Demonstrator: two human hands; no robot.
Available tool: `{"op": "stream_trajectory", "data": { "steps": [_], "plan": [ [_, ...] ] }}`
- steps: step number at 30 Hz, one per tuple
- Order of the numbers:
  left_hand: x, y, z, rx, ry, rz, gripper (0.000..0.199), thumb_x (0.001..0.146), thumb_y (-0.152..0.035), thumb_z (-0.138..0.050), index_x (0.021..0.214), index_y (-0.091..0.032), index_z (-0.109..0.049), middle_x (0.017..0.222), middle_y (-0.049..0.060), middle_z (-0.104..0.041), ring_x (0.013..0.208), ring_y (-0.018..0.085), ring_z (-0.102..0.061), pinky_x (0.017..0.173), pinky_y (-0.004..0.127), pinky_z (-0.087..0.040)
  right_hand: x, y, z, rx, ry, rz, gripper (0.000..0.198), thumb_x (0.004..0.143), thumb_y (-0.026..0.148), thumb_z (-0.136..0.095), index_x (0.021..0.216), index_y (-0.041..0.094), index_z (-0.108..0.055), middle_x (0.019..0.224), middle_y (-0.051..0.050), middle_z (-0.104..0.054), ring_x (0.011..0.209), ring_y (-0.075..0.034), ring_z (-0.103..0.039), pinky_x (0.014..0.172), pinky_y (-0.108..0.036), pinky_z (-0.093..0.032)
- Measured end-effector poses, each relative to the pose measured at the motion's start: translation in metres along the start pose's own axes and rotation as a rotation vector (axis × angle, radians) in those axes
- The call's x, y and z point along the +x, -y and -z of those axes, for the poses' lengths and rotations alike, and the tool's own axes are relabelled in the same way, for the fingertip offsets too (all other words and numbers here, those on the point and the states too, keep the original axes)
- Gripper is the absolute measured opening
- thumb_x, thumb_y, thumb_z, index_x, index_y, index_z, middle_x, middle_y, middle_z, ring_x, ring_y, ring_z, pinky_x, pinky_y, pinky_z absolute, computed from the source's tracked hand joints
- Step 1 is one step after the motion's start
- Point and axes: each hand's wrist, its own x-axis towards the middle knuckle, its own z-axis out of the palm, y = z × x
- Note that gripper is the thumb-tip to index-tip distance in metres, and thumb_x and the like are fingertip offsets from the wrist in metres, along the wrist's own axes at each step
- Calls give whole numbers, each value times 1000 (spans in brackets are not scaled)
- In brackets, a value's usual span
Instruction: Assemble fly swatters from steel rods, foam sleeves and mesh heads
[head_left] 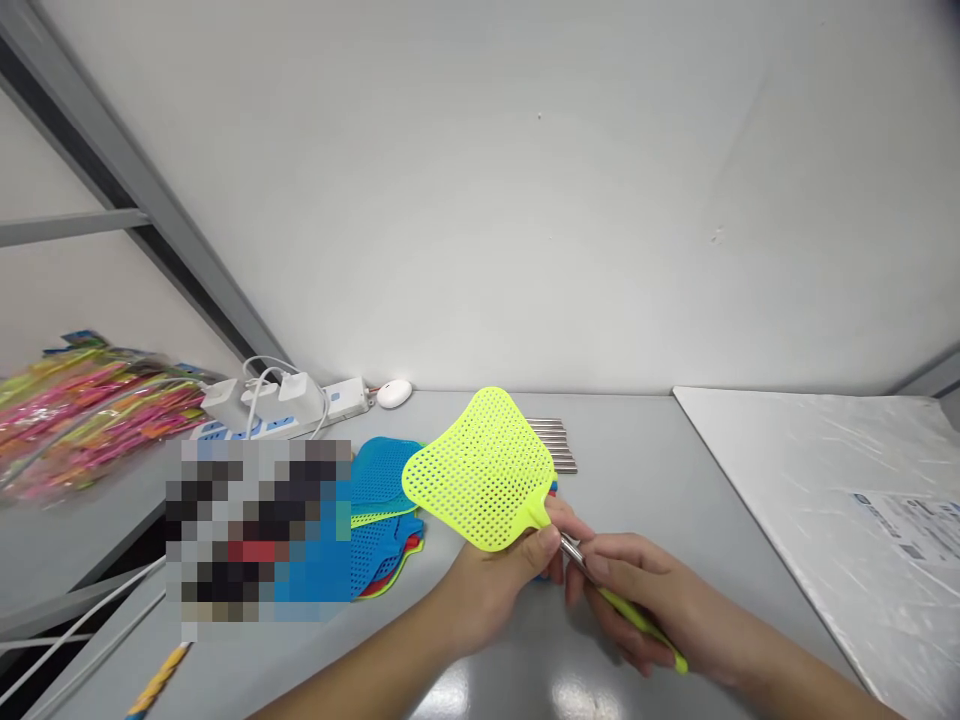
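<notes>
A yellow-green fly swatter (480, 470) slants across the middle of the view, its perforated head up and to the left. My left hand (504, 580) is closed around the neck of the head, with the thumb on top. Wrapped over the handle is my right hand (637, 590); the grip's yellow-green end sticks out below its fingers. Between the two hands a short length of metal shaft (572, 550) shows. Behind the swatter lie several metal rods (555, 448) side by side. To its left, blue swatter heads (386, 470) are piled over red and yellow-green ones.
Bagged pink and yellow items (105, 410) lie far left. Near the wall are a power strip (345, 398) with white plugs and cables, and a white rounded device (394, 393). A plastic-wrapped white board (817, 480) covers the right side. A pixelated patch hides part of the left.
</notes>
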Motion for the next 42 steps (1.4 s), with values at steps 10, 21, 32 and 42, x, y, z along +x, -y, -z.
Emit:
{"op": "stream_trajectory", "data": {
  "steps": [10,21,32,42],
  "plan": [
    [-4,5,0,108,-266,69,25,94,-40,-53,98,-21,-69,103,6,-64,84,16,-54,81,30,-44,7,9,-3,-123,-79,-40,41,94,55,-47,75,19,-54,39,12,-31,32,-5,-23,39,-19,-31],
    [4,-22,21,76,-642,-203,23,90,-39,-60,87,-19,-69,98,4,-63,75,12,-55,76,27,-47,4,21,2,-1075,-393,172,36,100,45,-37,75,22,-49,63,5,-42,57,-10,-37,55,-25,-27],
    [2,-29,24,159,-790,-319,29,95,-44,-50,90,-19,-65,86,1,-61,66,10,-53,67,23,-45,-1,6,26,-1524,-478,500,23,101,31,-39,84,23,-53,60,5,-50,52,-11,-43,54,-26,-29],
    [-6,2,-3,324,-316,52,26,93,-41,-54,97,-19,-68,85,4,-63,77,16,-57,72,27,-46,-4,9,20,-1781,-489,682,16,100,27,-44,111,22,-54,70,3,-58,54,-14,-45,55,-28,-27]
  ]
}}
